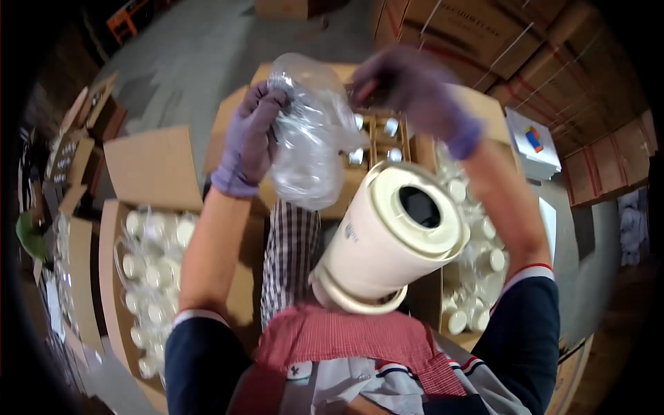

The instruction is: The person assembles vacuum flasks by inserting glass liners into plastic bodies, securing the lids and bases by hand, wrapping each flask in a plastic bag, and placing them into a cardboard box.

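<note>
My left hand (254, 135), in a purple glove, is closed on the upper left edge of a clear, crinkled plastic bag (308, 145). The bag hangs upright; whether anything is inside I cannot make out. To its right, my gloved right hand (418, 97) is raised over the divided carton and smeared by motion. A reddish patch shows at its fingertips, too blurred to name. Below both hands, a cream vacuum flask body (377, 242) leans on my lap, tilted to the right. Its round top has a dark opening, and neither hand touches it.
A divided carton (377, 135) with silvery round tops stands ahead. Open cartons on the left (114, 277) and right (449, 339) hold several bagged cream parts. Strapped boxes (463, 41) are stacked at back right, near a white box (529, 142) with a coloured mark.
</note>
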Demonstrator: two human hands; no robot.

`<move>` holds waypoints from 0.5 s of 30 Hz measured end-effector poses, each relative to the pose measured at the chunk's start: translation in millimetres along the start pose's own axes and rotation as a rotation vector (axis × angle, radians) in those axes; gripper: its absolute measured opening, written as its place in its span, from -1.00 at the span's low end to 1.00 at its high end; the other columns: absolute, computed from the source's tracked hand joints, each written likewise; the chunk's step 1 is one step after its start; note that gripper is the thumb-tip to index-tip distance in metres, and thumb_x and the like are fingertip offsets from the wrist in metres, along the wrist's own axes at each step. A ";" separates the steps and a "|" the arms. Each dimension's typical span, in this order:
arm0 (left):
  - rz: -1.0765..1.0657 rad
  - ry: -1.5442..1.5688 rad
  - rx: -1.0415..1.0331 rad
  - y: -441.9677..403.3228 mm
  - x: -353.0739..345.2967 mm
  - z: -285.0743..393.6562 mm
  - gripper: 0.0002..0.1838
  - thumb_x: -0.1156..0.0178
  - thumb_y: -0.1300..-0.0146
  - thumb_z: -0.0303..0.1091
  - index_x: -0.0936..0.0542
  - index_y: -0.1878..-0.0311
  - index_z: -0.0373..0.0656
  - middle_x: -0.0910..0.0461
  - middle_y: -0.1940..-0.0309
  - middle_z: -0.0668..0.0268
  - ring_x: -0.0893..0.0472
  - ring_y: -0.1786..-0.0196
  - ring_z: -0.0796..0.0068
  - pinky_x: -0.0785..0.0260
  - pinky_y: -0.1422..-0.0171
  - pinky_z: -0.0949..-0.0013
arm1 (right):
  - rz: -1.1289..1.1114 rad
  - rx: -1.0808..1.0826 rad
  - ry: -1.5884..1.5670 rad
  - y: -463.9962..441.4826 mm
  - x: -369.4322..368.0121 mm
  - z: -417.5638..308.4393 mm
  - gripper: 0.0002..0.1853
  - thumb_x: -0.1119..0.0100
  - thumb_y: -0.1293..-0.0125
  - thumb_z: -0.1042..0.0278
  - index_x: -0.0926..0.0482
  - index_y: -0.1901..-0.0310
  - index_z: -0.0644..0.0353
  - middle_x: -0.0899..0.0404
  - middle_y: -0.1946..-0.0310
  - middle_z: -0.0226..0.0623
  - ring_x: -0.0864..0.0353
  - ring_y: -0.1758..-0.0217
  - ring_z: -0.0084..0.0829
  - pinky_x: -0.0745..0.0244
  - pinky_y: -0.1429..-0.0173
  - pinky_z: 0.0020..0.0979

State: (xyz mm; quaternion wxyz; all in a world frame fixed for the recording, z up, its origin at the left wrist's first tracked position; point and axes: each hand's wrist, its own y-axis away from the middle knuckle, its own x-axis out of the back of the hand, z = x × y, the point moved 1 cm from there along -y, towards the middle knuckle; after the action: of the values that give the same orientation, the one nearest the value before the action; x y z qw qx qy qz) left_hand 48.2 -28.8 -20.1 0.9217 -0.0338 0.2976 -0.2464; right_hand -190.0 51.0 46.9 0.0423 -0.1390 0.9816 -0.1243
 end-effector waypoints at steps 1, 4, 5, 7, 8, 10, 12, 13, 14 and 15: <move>-0.045 0.063 -0.047 -9.4 -12.8 5.2 -0.82 -0.10 -0.41 -0.43 -0.53 -0.01 -0.23 -0.59 0.16 0.35 -0.53 0.12 0.60 -0.39 -0.06 0.53 | -0.179 -0.149 0.244 -19.8 1.5 26.3 -0.59 0.04 -0.51 0.07 -0.55 -0.06 0.27 -0.64 0.10 -0.14 -0.61 0.02 -0.39 -0.53 -0.22 -0.32; -0.148 0.009 -0.013 -10.0 -9.5 23.0 -0.81 -0.04 -0.40 -0.48 -0.53 -0.02 -0.24 -0.59 0.19 0.36 -0.52 0.12 0.61 -0.39 -0.04 0.52 | -0.029 0.201 1.321 -50.1 -0.2 94.9 -0.71 -0.15 -0.44 0.23 -0.60 -0.10 0.16 -0.66 0.01 -0.29 -0.62 0.05 -0.38 -0.55 -0.12 -0.38; -0.097 -0.048 0.014 -11.6 10.7 15.6 -0.80 -0.03 -0.39 -0.47 -0.53 -0.02 -0.25 -0.58 0.19 0.37 -0.51 0.11 0.61 -0.39 0.00 0.51 | 0.006 0.158 0.941 -58.5 44.8 151.8 -0.69 -0.17 -0.43 0.24 -0.59 -0.13 0.14 -0.65 -0.02 -0.32 -0.61 -0.02 -0.37 -0.55 -0.13 -0.38; -0.033 -0.114 0.038 -20.5 74.0 -13.3 -0.79 -0.03 -0.38 -0.47 -0.53 -0.02 -0.26 -0.58 0.19 0.38 -0.51 0.11 0.61 -0.39 0.03 0.50 | 0.049 -0.033 0.570 -51.0 65.0 141.8 -0.66 -0.27 -0.32 0.29 -0.59 -0.11 0.10 -0.63 -0.07 -0.32 -0.55 -0.15 -0.37 -0.43 -0.30 -0.30; 0.099 -0.366 0.095 -23.1 108.4 -29.1 -0.74 -0.05 -0.37 -0.45 -0.51 -0.08 -0.27 -0.58 0.09 0.32 -0.51 0.02 0.58 -0.40 -0.02 0.50 | 0.084 -0.067 0.539 -46.0 68.8 139.8 -0.64 -0.32 -0.26 0.31 -0.60 -0.10 0.08 -0.62 -0.09 -0.32 -0.53 -0.21 -0.37 -0.37 -0.38 -0.27; 0.213 -0.550 0.010 -25.4 117.4 -39.8 -0.56 -0.15 -0.31 -0.40 -0.44 -0.24 -0.30 -0.51 -0.14 0.20 -0.49 -0.19 0.49 -0.38 -0.19 0.44 | -0.020 0.193 1.205 -37.5 67.3 144.1 -0.56 -0.39 -0.17 0.34 -0.59 -0.11 0.06 -0.59 -0.14 -0.29 -0.48 -0.31 -0.36 -0.28 -0.50 -0.23; -0.033 -0.464 -0.224 -36.4 64.9 -34.0 -0.31 -0.29 -0.21 -0.31 -0.33 -0.38 -0.31 -0.39 -0.33 0.10 -0.41 -0.36 0.36 -0.28 -0.40 0.31 | 0.115 0.307 1.197 -56.0 61.7 159.1 -0.59 -0.36 -0.17 0.33 -0.61 -0.09 0.08 -0.61 -0.07 -0.25 -0.51 -0.26 -0.32 -0.30 -0.47 -0.27; -0.256 -0.451 -0.304 -50.2 37.8 -24.0 -0.19 -0.36 -0.14 -0.26 -0.28 -0.44 -0.30 -0.33 -0.41 0.08 -0.36 -0.43 0.30 -0.20 -0.49 0.23 | 0.041 0.201 1.295 -69.6 53.8 157.9 -0.64 -0.31 -0.21 0.37 -0.62 -0.07 0.12 -0.62 -0.02 -0.23 -0.52 -0.23 -0.33 -0.35 -0.43 -0.29; -0.358 -0.768 -0.212 -63.0 15.7 -15.9 -0.07 -0.46 -0.02 -0.17 -0.28 -0.46 -0.25 -0.39 -0.35 0.05 -0.40 -0.40 0.21 -0.19 -0.49 0.18 | -0.081 0.080 1.590 -89.9 39.4 135.2 -0.67 -0.26 -0.25 0.41 -0.62 -0.07 0.16 -0.63 0.03 -0.23 -0.55 -0.19 -0.33 -0.40 -0.37 -0.32; -0.379 -1.008 -0.177 -75.8 -2.4 -16.0 -0.11 -0.46 0.00 -0.20 -0.33 -0.43 -0.15 -0.51 -0.20 0.05 -0.48 -0.30 0.16 -0.27 -0.41 0.18 | -0.081 0.083 1.587 -98.3 44.4 139.5 -0.67 -0.26 -0.25 0.41 -0.62 -0.07 0.16 -0.63 0.03 -0.23 -0.55 -0.19 -0.33 -0.40 -0.37 -0.32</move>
State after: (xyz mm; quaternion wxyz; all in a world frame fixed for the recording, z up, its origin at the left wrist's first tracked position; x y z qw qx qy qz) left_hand 4.6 -92.7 -16.1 0.8833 -0.2781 -0.1728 -0.3356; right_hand -190.4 -85.4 -64.7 -0.6689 -0.0428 0.7075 -0.2241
